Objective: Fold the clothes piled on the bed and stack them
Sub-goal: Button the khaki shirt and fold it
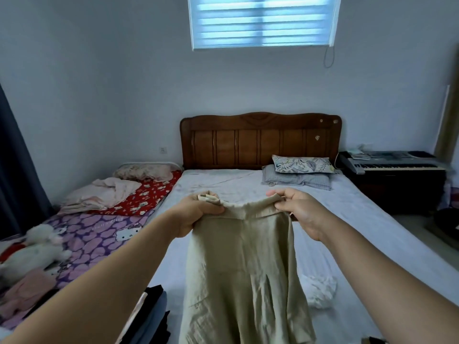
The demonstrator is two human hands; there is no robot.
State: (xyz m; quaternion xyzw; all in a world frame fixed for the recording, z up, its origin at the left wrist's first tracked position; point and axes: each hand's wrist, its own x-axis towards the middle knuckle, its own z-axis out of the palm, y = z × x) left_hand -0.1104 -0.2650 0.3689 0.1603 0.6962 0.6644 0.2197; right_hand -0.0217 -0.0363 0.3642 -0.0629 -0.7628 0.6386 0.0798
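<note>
Beige linen-like garment (243,269) held up over the bed (347,219), waistband pinched at each end by left hand (198,214) and right hand (295,212). Thin grip on bunched edges: likely to slip, hang crooked, fold uneven, or drag onto dark clothes (154,316) below.

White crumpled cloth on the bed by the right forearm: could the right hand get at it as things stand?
Probably not at once. The right hand grips the beige garment by its top edge, as does the left hand. The white cloth lies uncovered on the bed, so once freed, the way looks open.
</note>
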